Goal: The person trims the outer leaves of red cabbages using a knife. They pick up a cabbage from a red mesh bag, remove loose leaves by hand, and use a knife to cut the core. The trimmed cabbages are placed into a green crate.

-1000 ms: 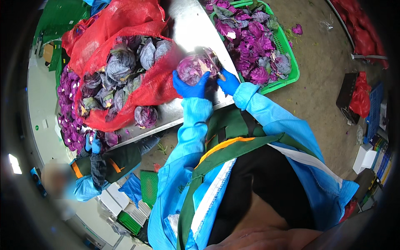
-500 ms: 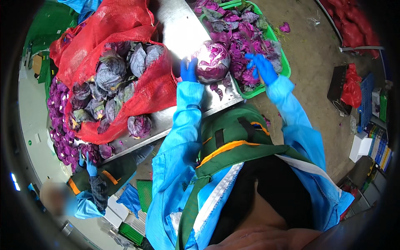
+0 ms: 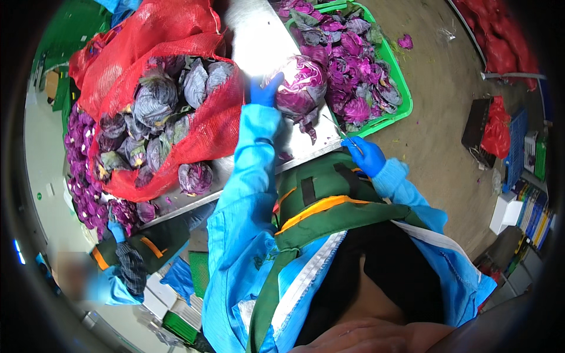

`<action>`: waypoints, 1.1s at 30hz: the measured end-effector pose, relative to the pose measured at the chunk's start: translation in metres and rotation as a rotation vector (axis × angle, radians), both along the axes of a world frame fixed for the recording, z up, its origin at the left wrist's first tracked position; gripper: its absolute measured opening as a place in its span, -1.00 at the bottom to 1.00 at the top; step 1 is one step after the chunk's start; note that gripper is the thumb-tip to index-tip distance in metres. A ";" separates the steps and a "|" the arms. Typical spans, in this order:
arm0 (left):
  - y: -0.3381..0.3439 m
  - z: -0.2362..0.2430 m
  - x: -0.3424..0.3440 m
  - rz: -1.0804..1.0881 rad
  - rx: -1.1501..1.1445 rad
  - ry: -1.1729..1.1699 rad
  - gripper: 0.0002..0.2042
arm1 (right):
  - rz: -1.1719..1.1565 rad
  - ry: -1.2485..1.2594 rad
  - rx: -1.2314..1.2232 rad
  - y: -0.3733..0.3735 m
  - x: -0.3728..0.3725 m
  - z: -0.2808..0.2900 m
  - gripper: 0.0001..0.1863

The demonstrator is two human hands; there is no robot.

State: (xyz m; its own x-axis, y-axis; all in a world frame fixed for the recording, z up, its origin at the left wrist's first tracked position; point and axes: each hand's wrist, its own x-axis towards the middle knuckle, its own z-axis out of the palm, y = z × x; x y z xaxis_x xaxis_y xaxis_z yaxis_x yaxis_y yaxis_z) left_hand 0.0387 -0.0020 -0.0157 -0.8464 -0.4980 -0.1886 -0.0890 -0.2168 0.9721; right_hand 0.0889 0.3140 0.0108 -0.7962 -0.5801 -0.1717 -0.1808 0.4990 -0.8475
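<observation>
My gloved left hand [image 3: 265, 89] grips the left side of a red cabbage [image 3: 299, 88] with pale cut patches, over the steel table [image 3: 253, 35]. A loose purple leaf hangs below the cabbage. My gloved right hand [image 3: 366, 156] is closed on a knife [image 3: 340, 130], its blade pointing up and left near the table's edge. A red mesh sack [image 3: 203, 141] of cabbages lies left of my left hand; a single cabbage [image 3: 195, 179] sits below the sack. A green crate [image 3: 400, 79] full of purple leaves stands beside the cabbage on the right.
A co-worker's gloved hand [image 3: 116, 229] is by piled cabbages [image 3: 82, 176] at the lower left. On the floor [image 3: 429, 129] at right are a black crate [image 3: 475, 126] with red bags, blue crates [image 3: 515, 144] and a white box [image 3: 503, 212]. Red sacks [image 3: 500, 35] lie at the upper right.
The cabbage has been turned and shifted up and right, showing its cut side. My right hand lifted toward the crate, then dropped to the table's front edge with the knife.
</observation>
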 end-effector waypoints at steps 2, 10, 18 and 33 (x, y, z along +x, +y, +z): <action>-0.031 -0.031 -0.007 -0.119 -0.092 -0.036 -0.38 | 0.002 -0.072 -0.051 0.001 -0.011 0.035 -0.73; -0.030 0.047 -0.041 -0.522 0.120 -0.325 -0.40 | 0.220 0.029 0.002 0.031 -0.075 0.004 -0.72; -0.045 0.042 -0.045 -0.592 -0.304 -0.227 -0.43 | 0.394 0.162 0.000 -0.005 -0.109 0.016 -0.73; 0.042 0.047 0.043 0.206 0.187 -0.044 -0.29 | 0.378 0.053 -0.061 -0.026 -0.108 0.041 -0.80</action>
